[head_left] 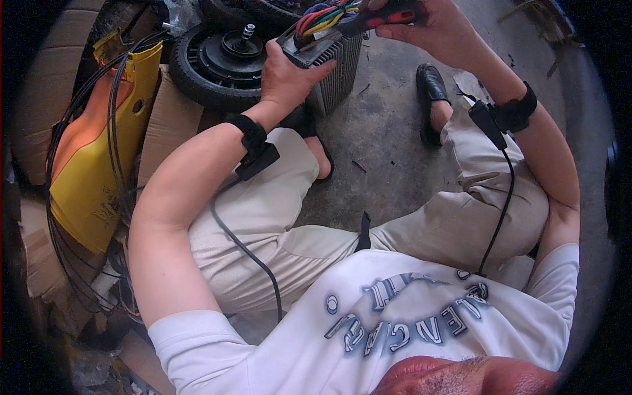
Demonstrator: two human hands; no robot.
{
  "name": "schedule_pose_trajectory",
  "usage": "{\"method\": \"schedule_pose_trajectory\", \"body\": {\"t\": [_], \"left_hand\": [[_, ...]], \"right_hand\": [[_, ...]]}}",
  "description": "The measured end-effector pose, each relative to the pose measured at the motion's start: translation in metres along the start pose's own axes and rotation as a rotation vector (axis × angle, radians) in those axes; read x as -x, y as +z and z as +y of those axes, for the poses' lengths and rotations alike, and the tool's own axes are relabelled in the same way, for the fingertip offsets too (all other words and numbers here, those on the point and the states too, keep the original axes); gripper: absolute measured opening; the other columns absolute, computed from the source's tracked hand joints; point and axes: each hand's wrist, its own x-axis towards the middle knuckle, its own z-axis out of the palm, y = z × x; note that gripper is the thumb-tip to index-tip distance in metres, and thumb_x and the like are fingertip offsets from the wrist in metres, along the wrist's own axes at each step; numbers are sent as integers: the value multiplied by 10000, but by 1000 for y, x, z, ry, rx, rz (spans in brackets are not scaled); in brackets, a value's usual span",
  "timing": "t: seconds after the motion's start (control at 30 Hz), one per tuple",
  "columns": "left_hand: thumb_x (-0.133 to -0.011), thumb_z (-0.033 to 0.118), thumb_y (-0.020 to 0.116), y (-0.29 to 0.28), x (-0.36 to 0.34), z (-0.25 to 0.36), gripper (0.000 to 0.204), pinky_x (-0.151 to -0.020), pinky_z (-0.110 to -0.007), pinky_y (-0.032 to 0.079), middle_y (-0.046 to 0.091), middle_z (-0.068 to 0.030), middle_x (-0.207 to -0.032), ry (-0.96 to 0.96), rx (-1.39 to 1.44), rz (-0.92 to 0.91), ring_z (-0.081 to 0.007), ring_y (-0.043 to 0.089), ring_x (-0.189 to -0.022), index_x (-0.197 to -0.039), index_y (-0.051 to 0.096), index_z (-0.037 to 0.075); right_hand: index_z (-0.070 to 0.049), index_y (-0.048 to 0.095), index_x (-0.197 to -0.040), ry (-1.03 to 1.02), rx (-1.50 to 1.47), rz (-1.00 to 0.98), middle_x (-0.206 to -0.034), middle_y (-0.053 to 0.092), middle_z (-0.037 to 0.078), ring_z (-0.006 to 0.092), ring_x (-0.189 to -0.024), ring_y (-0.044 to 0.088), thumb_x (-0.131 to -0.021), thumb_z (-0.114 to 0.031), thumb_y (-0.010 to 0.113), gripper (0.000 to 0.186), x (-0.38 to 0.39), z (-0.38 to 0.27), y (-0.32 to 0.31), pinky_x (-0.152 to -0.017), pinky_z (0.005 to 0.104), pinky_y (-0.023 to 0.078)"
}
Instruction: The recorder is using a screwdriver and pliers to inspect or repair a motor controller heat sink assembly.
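Observation:
My left hand is wrapped round one end of a finned grey metal controller box, fingers on one side and thumb across its near edge. From the box's top end rises a bundle of red, yellow, green and other coloured wires. My right hand grips a screwdriver with a black and red handle. Its thin shaft slants down to the left, close to the wired end of the box. Whether the tip touches a screw is too small to tell.
Left of the box lies a black wheel with a hub motor, its axle pointing up. A yellow and orange plastic panel with black cables over it leans on cardboard at the left. My feet in black shoes rest on a concrete floor.

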Motion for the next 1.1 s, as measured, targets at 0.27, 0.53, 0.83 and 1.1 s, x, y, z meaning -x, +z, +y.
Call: {"method": "schedule_pose_trajectory", "body": {"t": [0.27, 0.53, 0.83, 1.1], "left_hand": [[-692, 491, 944, -3, 1, 4, 1000, -944, -417, 563, 670, -260, -1193, -17, 0, -18, -371, 702, -1094, -1314, 375, -46], [-689, 490, 945, -3, 1, 5, 999, -955, -426, 557, 670, -256, -1195, -17, -17, -10, -380, 699, -1101, -1323, 376, -33], [-694, 496, 940, -4, 3, 6, 986, -956, -426, 557, 670, -255, -1197, -2, 4, -15, -380, 697, -1105, -1318, 382, -26], [-692, 501, 941, -3, 3, 5, 993, -955, -427, 555, 671, -254, -1196, -3, -16, -12, -381, 695, -1107, -1317, 388, -36]], "right_hand": [[-24, 638, -1193, 119, -338, 15, -1168, 716, 104, 179, -1099, 687, -942, 14, 721, 267, 3, 35, -5, -987, 340, 556], [-19, 635, -1202, 219, -335, 67, -1178, 722, 99, 187, -1107, 682, -954, -26, 727, 264, 10, 41, -5, -998, 351, 541], [-33, 637, -1207, 323, -312, 102, -1142, 733, 90, 168, -1036, 681, -941, -83, 760, 298, 13, 47, -6, -880, 315, 544], [-25, 633, -1207, 364, -243, 122, -1162, 728, 105, 180, -1048, 680, -934, -106, 773, 318, 16, 46, -5, -880, 321, 545]]}}
